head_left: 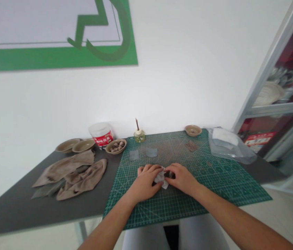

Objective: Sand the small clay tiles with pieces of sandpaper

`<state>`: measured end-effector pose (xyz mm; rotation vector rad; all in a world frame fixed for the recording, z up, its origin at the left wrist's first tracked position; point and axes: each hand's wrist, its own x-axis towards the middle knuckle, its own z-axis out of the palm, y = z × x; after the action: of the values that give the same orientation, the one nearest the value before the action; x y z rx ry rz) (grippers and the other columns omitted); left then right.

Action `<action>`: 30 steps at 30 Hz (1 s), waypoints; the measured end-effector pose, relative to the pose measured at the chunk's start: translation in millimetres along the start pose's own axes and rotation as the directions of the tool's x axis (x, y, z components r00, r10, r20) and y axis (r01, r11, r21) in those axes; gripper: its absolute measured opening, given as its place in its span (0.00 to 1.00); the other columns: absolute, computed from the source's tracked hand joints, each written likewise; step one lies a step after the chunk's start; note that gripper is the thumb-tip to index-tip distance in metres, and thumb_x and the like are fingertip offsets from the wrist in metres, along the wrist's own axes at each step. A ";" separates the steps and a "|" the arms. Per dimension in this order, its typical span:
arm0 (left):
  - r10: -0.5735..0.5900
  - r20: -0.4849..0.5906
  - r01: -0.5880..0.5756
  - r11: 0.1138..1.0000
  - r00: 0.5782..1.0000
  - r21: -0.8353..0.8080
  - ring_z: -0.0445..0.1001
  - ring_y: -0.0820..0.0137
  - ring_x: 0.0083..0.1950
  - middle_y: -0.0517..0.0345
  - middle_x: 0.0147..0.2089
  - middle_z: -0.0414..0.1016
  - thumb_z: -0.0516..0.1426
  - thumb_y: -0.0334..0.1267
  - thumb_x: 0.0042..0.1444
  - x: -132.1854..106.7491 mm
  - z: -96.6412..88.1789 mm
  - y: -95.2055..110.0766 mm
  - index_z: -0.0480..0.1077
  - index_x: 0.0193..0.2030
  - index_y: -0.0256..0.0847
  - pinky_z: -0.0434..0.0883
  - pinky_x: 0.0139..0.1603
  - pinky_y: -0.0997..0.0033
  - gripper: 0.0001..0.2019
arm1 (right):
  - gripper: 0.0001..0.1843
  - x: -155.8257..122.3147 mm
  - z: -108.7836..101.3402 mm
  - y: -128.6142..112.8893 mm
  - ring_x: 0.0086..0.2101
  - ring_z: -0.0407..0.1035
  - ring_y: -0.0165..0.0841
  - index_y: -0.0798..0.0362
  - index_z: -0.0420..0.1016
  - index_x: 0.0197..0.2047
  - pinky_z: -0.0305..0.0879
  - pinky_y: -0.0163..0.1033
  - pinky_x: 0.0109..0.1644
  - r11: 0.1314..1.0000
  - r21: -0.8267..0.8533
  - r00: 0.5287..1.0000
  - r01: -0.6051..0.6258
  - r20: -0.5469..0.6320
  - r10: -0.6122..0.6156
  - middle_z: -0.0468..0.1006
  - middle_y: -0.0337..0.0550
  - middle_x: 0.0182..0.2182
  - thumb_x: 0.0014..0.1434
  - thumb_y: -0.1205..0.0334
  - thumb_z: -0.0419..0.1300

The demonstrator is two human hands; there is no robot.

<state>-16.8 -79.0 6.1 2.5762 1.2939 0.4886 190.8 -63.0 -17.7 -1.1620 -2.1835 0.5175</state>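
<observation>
My left hand (146, 182) is closed over a small crumpled white sheet (160, 177), paper or thin cloth, low over the green cutting mat (141, 211). My right hand (182, 177) faces it from the right with thumb and fingers pinched. A small dark brown lump (171, 174) shows between those fingers, partly hidden, its kind unclear. The fingertips of both hands nearly meet at the white sheet. Just beyond my left hand lie two grey squares, a left square (134, 155) and a right square (151, 152), flat on the mat.
A bowl of brown nut-like lumps (117, 147), a clear jar (101, 134) and a small bottle with a stick (139, 134) stand behind. Brown cloths (84, 178) lie left. Brown crumbs (191, 146), a small bowl (193, 130) and a plastic bag (229, 147) are right.
</observation>
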 end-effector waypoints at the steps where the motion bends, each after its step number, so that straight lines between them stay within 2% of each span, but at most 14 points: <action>1: 0.000 -0.009 0.000 1.000 1.000 -0.006 0.62 0.54 0.62 0.51 0.62 0.69 0.58 0.38 0.57 -0.5 -1.2 0.9 0.67 0.61 0.48 0.54 0.61 0.48 0.23 | 0.08 -0.1 1.6 -0.4 0.40 0.69 0.36 0.51 0.79 0.41 0.64 0.40 0.46 1.000 -0.012 1.000 0.015 0.005 -0.015 0.78 0.43 0.36 0.56 0.63 0.67; 4: 0.000 -0.026 0.000 1.000 1.000 -0.015 0.62 0.53 0.62 0.52 0.62 0.70 0.60 0.39 0.55 -1.5 -2.8 1.9 0.69 0.58 0.47 0.53 0.61 0.48 0.22 | 0.03 -2.9 2.0 -0.5 0.41 0.68 0.36 0.52 0.79 0.36 0.63 0.41 0.48 0.995 -0.047 0.996 0.086 0.028 -0.085 0.79 0.42 0.35 0.59 0.62 0.65; 7: 0.003 -0.025 -0.003 1.000 1.000 -0.017 0.62 0.53 0.62 0.53 0.61 0.70 0.63 0.42 0.53 -1.4 -2.1 1.1 0.69 0.57 0.48 0.52 0.61 0.47 0.23 | 0.04 -6.1 -0.2 0.4 0.41 0.68 0.36 0.51 0.79 0.34 0.62 0.41 0.49 0.987 -0.062 0.988 0.148 0.062 -0.145 0.80 0.42 0.35 0.61 0.62 0.63; 12: 0.017 -0.028 -0.017 1.000 0.999 -0.012 0.62 0.54 0.62 0.55 0.61 0.71 0.64 0.44 0.52 -1.2 -1.1 -0.6 0.70 0.55 0.48 0.52 0.61 0.48 0.23 | 0.04 -3.8 4.9 -0.4 0.41 0.68 0.36 0.52 0.78 0.33 0.62 0.41 0.48 0.988 -0.094 0.992 0.120 0.036 -0.117 0.80 0.43 0.35 0.59 0.64 0.65; 17: 0.009 -0.014 -0.009 1.000 1.000 -0.007 0.61 0.53 0.62 0.53 0.61 0.70 0.64 0.45 0.52 -0.8 -0.4 -2.0 0.70 0.55 0.47 0.52 0.61 0.48 0.23 | 0.05 -0.9 6.1 2.6 0.41 0.68 0.36 0.51 0.79 0.33 0.63 0.42 0.49 0.984 -0.063 0.984 0.165 0.071 -0.161 0.80 0.43 0.36 0.61 0.63 0.62; 22: 0.006 -0.015 -0.006 1.000 1.000 -0.012 0.61 0.52 0.62 0.52 0.62 0.70 0.64 0.45 0.52 -0.4 0.1 -2.5 0.69 0.56 0.47 0.52 0.61 0.49 0.24 | 0.04 1.0 4.0 1.0 0.43 0.69 0.38 0.52 0.79 0.32 0.63 0.44 0.50 0.995 -0.038 0.995 0.089 0.051 -0.087 0.80 0.44 0.37 0.59 0.63 0.64; 25: 0.002 -0.014 -0.002 1.000 1.000 -0.018 0.61 0.52 0.62 0.51 0.62 0.69 0.63 0.45 0.52 -0.5 0.1 -2.8 0.69 0.56 0.47 0.52 0.61 0.48 0.24 | 0.04 -2.7 3.7 -1.7 0.40 0.71 0.37 0.50 0.81 0.36 0.65 0.44 0.49 0.986 0.166 1.000 -0.001 0.005 0.001 0.80 0.43 0.36 0.56 0.62 0.66; 26: 0.002 -0.013 -0.002 1.000 1.000 -0.021 0.61 0.51 0.62 0.51 0.62 0.69 0.63 0.45 0.52 -0.5 0.3 -3.2 0.69 0.56 0.47 0.52 0.61 0.48 0.24 | 0.06 -3.8 2.8 -2.1 0.38 0.71 0.36 0.49 0.81 0.39 0.66 0.44 0.47 0.949 0.309 0.996 -0.063 -0.037 0.079 0.80 0.42 0.36 0.56 0.60 0.66; 27: 0.003 -0.012 -0.003 1.000 1.000 -0.023 0.61 0.51 0.62 0.51 0.62 0.69 0.64 0.45 0.51 -0.3 0.7 -3.9 0.69 0.57 0.47 0.52 0.61 0.48 0.25 | 0.09 -4.4 1.7 -2.5 0.37 0.72 0.35 0.49 0.80 0.42 0.67 0.44 0.46 0.867 0.484 0.982 -0.121 -0.068 0.175 0.80 0.42 0.36 0.56 0.59 0.66; 28: 0.005 -0.013 -0.005 1.000 1.000 -0.025 0.61 0.51 0.62 0.51 0.62 0.69 0.64 0.44 0.51 -0.2 1.3 -4.7 0.69 0.57 0.47 0.52 0.61 0.48 0.25 | 0.12 -4.4 0.5 -2.9 0.36 0.73 0.34 0.49 0.80 0.44 0.68 0.43 0.45 0.733 0.661 0.960 -0.160 -0.068 0.271 0.80 0.41 0.37 0.57 0.57 0.66; 30: 0.008 -0.015 -0.008 1.000 1.000 -0.025 0.60 0.51 0.63 0.51 0.62 0.69 0.64 0.44 0.51 0.3 2.7 -6.4 0.68 0.58 0.48 0.53 0.61 0.48 0.26 | 0.14 -2.8 -1.3 -4.4 0.37 0.74 0.33 0.50 0.79 0.46 0.70 0.42 0.46 0.385 0.906 0.920 -0.177 0.013 0.392 0.80 0.42 0.38 0.56 0.56 0.66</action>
<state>-20.3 -75.2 1.5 2.5628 1.2741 0.5237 190.2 -67.6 -15.1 -0.8695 -1.1243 1.4380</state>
